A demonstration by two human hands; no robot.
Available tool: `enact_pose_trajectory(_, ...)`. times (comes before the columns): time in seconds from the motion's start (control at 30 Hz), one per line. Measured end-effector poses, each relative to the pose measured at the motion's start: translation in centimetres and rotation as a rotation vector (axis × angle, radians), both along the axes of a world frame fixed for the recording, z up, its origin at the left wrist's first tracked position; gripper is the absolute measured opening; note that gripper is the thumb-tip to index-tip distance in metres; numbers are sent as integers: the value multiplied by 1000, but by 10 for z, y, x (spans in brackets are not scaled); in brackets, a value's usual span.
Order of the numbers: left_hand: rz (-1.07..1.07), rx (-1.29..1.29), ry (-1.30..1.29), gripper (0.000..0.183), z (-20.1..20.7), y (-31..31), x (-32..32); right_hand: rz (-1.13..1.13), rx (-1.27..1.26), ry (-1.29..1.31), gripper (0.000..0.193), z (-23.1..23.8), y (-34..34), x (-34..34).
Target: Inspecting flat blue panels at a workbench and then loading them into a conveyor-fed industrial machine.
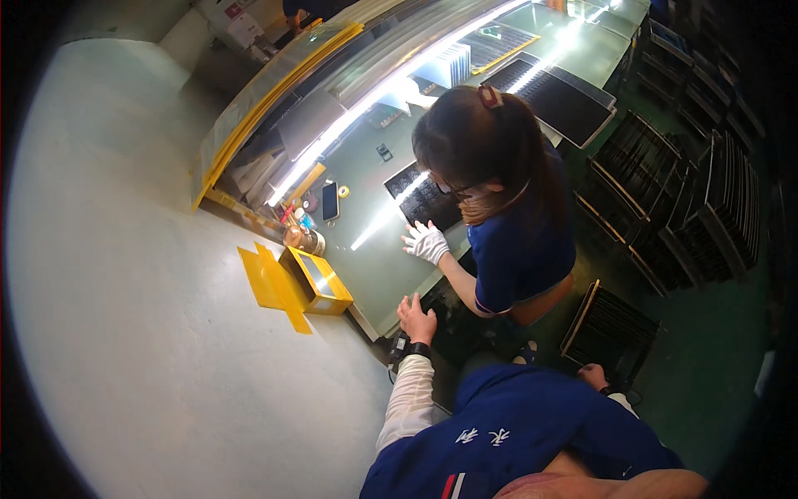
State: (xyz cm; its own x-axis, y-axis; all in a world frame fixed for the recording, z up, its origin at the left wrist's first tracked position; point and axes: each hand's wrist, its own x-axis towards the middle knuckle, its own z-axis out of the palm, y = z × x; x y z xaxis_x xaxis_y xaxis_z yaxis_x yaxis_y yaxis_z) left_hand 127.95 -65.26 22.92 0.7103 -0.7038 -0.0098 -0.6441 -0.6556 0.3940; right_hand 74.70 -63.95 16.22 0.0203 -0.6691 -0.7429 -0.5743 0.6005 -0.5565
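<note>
My left hand [417, 321] rests at the near corner of the green worktable [371, 279]. Its fingers are a little apart and hold nothing; a black band circles the wrist. Low at my right side hangs my right hand [593, 376], close to a black slotted rack [611, 331] on the floor, its fingers largely hidden. Seated in front of me at the table is a co-worker in a blue shirt. That person's gloved hand [428, 244] lies beside a dark flat panel [422, 196] under the lamp.
A yellow box [317, 281] stands off the table's left edge. Along that side lie a phone [330, 201], a tape roll [343, 191] and a jar [304, 239]. Farther along the table is a large dark panel [553, 98]. Several black racks [636, 166] stand at right.
</note>
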Motion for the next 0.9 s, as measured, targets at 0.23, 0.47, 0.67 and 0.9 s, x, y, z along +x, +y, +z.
enact_pose_trajectory(0.23, 18, -37, -13, 45, 9, -6, 11, 49, -54, 110, 20, -43, 26, 9)
enact_pose_trajectory(0.47, -2, -215, -56, 34, 3, -4, 30, 195, -147, 136, 22, -71, 41, 34)
enact_pose_trajectory(0.67, 43, -225, -26, 35, 9, -8, 27, 106, -44, 36, 23, 8, -2, 88)
enact_pose_trajectory(0.9, 17, -233, -25, 39, 7, -8, 29, 590, -426, 219, 16, -76, 17, 47)
